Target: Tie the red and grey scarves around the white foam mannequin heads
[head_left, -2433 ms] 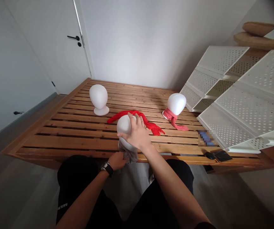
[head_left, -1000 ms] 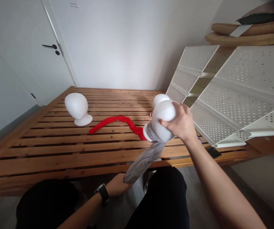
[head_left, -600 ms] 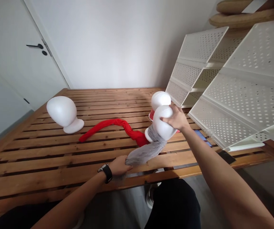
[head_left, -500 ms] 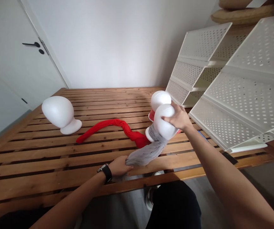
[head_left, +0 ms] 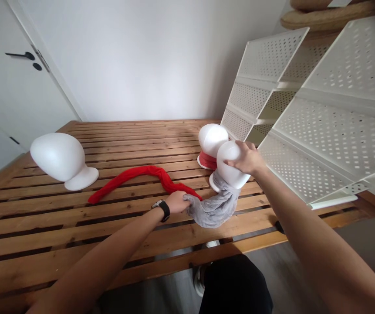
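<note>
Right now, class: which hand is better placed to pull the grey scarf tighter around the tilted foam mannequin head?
Probably the left hand: it grips the loose end of the grey scarf, while the right hand is spread over the foam mannequin head, apparently steadying it, so it seems less free to pull.

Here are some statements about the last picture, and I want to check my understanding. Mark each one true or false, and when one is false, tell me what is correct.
1. The right hand rests on a white mannequin head. True.
2. The left hand grips the red scarf. False: it grips a grey scarf.
3. A wristwatch is on the left wrist. True.
4. The head at far left wears a scarf. False: it is bare.
5. The head behind the right hand has red fabric around its neck. True.
</note>
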